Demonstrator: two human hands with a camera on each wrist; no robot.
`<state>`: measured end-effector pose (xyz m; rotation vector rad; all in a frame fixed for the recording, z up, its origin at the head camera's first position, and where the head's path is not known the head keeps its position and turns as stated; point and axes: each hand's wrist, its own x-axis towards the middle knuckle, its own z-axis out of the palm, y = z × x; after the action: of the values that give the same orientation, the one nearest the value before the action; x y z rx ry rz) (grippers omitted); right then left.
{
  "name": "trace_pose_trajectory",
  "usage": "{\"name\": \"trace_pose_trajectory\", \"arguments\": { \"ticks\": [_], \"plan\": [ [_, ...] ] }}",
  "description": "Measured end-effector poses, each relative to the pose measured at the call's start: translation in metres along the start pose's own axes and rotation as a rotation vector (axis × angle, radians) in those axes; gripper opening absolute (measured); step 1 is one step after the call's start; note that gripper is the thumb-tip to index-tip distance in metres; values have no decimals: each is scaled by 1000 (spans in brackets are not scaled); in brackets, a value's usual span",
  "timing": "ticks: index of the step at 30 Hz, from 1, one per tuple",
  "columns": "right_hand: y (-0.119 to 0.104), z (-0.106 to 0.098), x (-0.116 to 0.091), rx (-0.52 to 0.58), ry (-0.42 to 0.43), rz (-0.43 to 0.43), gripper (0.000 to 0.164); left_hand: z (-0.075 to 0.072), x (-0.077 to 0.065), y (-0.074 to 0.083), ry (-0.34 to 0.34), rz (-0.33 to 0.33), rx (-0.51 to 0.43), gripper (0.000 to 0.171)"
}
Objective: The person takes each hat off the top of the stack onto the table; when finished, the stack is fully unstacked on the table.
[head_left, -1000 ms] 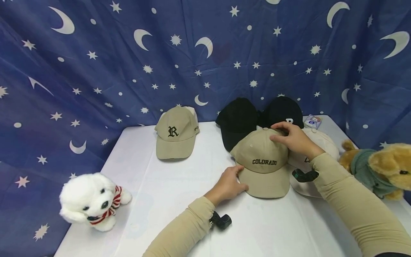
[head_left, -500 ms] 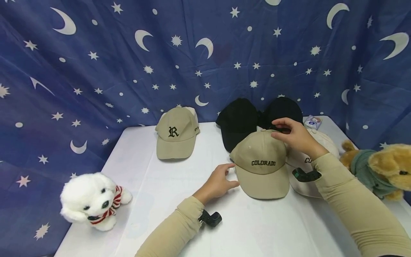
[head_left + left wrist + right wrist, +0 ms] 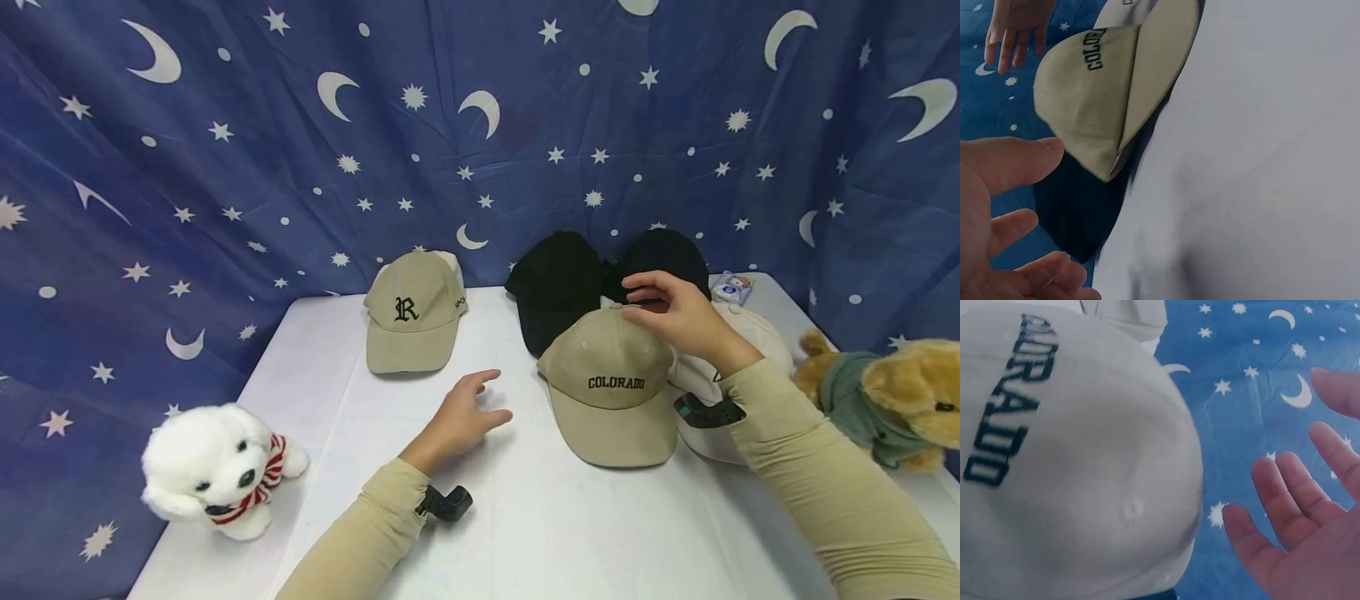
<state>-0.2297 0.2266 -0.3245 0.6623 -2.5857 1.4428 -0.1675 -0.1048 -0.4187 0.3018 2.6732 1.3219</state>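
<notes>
The tan cap (image 3: pixel 611 367) lettered COLORADO rests on the white table, its brim toward me, overlapping a black cap (image 3: pixel 555 279) and a pale cap (image 3: pixel 750 342). My right hand (image 3: pixel 686 321) hovers beside the top of its crown with fingers spread and nothing held. In the right wrist view a gap shows between the fingers (image 3: pixel 1272 494) and the crown. Left of the tan cap, my left hand (image 3: pixel 457 421) is held above the table, thumb and fingers apart, holding nothing. The left wrist view shows its thumb (image 3: pixel 1022 159) in front of the cap.
At the back left sits another tan cap (image 3: pixel 412 308) with an R, a white one partly behind it. A dark cap (image 3: pixel 663 258) and small purple packet (image 3: pixel 732 287) stand at the back right. Plush dogs, white (image 3: pixel 206 467) and brown (image 3: pixel 892 392), flank the table (image 3: pixel 540 533).
My left hand has let go of the tan cap's brim and drawn away to the left. My right hand has come slightly off the crown. The cap stays nearly in place.
</notes>
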Motion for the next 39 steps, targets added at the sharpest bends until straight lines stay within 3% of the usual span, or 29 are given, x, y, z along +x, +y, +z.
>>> {"name": "trace_pose_trajectory", "arguments": {
  "ticks": [14,21,30,39],
  "plan": [
    [-10,29,10,47,-81,14,42,-49,-8,-3,107,-44,-36,70],
    [-14,44,20,36,-114,2,43,-71,-10,-7,116,-58,-59,76],
    [-17,62,34,39,-188,8,44,-90,-11,-11,89,-108,-7,83],
    [-26,85,55,48,-237,47,45,-116,-11,-23,140,-132,-20,84]
  ]
}}
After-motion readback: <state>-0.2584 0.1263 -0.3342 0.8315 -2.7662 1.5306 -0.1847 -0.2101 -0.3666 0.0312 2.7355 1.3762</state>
